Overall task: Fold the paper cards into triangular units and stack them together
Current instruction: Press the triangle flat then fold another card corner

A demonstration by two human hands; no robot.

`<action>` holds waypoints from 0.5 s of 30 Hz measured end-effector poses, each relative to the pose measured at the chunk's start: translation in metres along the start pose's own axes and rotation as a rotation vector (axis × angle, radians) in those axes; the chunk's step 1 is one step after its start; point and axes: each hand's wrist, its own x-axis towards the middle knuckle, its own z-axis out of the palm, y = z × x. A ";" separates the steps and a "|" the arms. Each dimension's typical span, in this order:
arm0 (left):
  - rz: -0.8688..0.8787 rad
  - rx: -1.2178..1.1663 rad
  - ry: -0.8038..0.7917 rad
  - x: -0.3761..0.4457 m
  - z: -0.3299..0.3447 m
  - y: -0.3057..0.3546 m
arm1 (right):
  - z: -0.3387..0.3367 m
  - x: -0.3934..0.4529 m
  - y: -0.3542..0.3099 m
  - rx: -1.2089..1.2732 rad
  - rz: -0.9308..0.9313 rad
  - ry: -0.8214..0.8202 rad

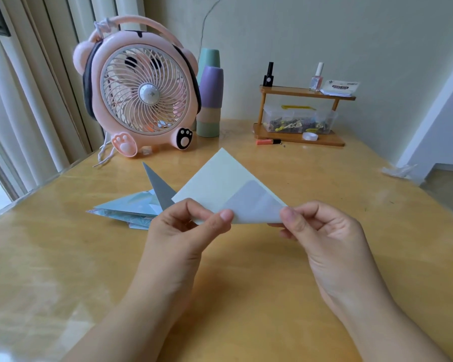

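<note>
Nearest: two bare forearms reaching in from the bottom edge, over a glossy yellow-wood table (63,257). Left hand (183,228) curled, thumb and fingers pinching the lower left edge of a pale green paper card (220,178). Right hand (322,231) likewise curled, thumb on top, pinching the card's right corner. Card held up above the table between both hands, tilted away, one corner folded over to show a paler, bluish-white flap (254,205) (the underside of the sheet). Top corner pointing toward the far wall.

Behind the left hand, lying flat on the table: a small pile of folded blue paper pieces (128,207), with a grey pointed piece (160,189) sticking up from it, partly hidden by the card.

Farther back on the left, a pink bear-shaped fan (141,90) standing upright, and just beside it to the right a stack of pastel cups (211,100). On the right at the back, a small wooden shelf (306,91) bearing two nail polish bottles (316,77) and a white packet, with a clear box of small clips (296,121) underneath. An orange marker (268,141) lying in front of the shelf.
</note>
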 end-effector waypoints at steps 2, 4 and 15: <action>0.002 0.001 0.021 0.000 0.000 0.001 | 0.002 0.000 -0.002 0.011 0.015 0.028; 0.018 0.006 0.046 -0.001 0.001 -0.001 | 0.004 0.000 -0.004 0.054 0.023 0.066; -0.235 0.005 -0.243 0.006 -0.015 0.009 | -0.010 -0.001 -0.015 0.069 0.035 0.041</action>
